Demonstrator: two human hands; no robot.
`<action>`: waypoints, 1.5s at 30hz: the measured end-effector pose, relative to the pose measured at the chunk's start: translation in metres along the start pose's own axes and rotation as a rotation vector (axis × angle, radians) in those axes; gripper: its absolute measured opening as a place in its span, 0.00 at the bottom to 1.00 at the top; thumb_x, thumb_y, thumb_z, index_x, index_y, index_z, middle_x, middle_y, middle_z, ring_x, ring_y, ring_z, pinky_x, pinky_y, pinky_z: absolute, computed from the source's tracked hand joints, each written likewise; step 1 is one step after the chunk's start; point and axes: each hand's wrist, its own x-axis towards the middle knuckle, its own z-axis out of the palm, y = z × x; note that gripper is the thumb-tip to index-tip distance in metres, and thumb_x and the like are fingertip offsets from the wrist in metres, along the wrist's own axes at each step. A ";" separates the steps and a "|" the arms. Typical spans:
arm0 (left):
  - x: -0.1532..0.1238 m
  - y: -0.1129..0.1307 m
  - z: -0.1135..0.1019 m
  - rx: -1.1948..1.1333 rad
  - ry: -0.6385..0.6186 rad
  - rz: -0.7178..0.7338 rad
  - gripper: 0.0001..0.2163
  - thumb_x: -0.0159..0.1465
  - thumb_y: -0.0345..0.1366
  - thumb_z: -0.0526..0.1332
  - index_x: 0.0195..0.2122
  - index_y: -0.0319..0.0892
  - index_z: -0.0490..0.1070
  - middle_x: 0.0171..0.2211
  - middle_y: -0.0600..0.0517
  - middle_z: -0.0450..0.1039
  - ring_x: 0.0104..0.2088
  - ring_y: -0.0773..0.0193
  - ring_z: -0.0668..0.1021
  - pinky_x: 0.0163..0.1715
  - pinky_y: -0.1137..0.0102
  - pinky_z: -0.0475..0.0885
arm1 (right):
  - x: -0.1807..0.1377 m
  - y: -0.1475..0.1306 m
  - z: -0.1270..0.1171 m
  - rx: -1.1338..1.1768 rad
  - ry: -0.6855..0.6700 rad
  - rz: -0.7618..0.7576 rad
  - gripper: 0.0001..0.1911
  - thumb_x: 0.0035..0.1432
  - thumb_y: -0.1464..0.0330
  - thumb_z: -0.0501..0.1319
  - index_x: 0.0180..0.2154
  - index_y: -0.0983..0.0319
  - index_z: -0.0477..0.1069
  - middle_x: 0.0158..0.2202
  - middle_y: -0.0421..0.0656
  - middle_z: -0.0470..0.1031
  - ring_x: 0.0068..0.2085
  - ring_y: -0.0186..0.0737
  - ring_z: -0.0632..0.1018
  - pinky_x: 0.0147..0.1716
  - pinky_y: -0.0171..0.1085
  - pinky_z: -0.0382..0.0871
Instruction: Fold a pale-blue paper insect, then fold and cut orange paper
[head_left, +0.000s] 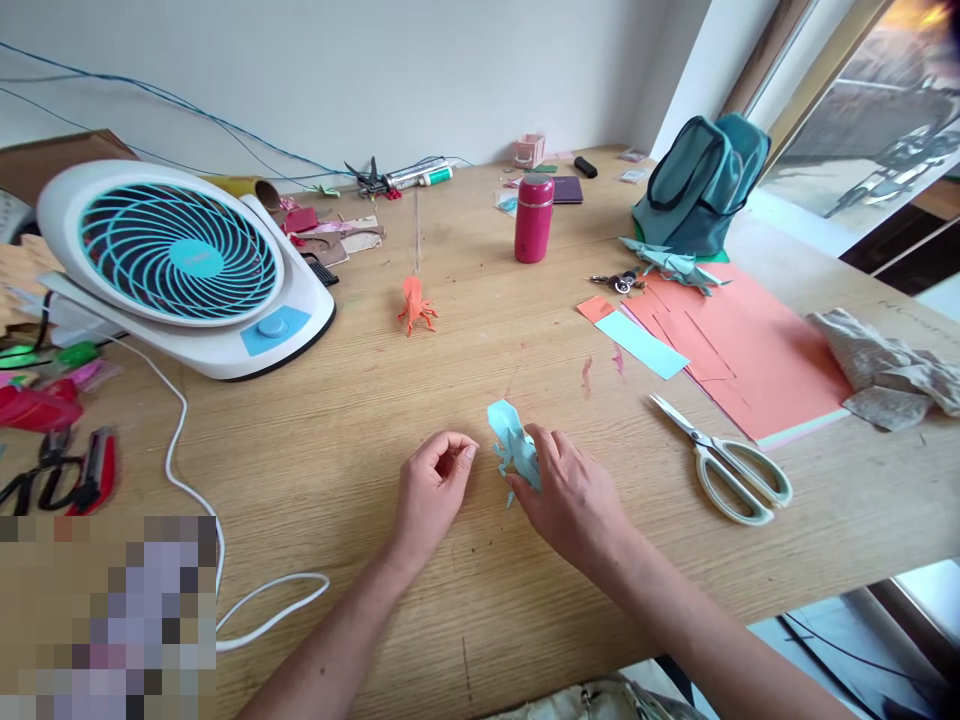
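at the desk [337, 420], the right hand [576, 490] holds the blue paper figure [511, 440], its long axis slanting away; the left hand [433, 488] (fingertips pinched, nothing visible between) is just left.

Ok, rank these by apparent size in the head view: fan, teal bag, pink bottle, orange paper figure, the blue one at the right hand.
1. Fan
2. Teal bag
3. Pink bottle and blue paper figure: unsure; the right hand partly covers the figure
4. Orange paper figure
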 end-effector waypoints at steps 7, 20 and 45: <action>-0.010 -0.005 -0.020 -0.060 0.003 -0.025 0.09 0.66 0.39 0.59 0.32 0.42 0.74 0.27 0.54 0.72 0.27 0.67 0.73 0.29 0.74 0.66 | 0.014 -0.006 -0.006 -0.044 0.038 0.029 0.19 0.64 0.68 0.59 0.55 0.63 0.60 0.44 0.53 0.77 0.38 0.49 0.80 0.32 0.40 0.68; 0.002 -0.038 -0.048 -0.070 0.079 -0.074 0.10 0.66 0.40 0.58 0.32 0.42 0.74 0.26 0.54 0.72 0.26 0.66 0.72 0.28 0.74 0.66 | 0.273 -0.045 -0.008 -0.060 0.067 0.043 0.21 0.63 0.65 0.59 0.53 0.66 0.59 0.46 0.57 0.77 0.47 0.55 0.78 0.41 0.42 0.69; 0.004 -0.047 -0.045 -0.025 0.043 -0.053 0.10 0.67 0.40 0.57 0.32 0.42 0.74 0.24 0.54 0.70 0.24 0.67 0.70 0.25 0.75 0.64 | 0.280 -0.018 -0.021 0.008 0.118 0.052 0.24 0.66 0.60 0.57 0.58 0.68 0.62 0.44 0.56 0.79 0.49 0.56 0.78 0.44 0.43 0.68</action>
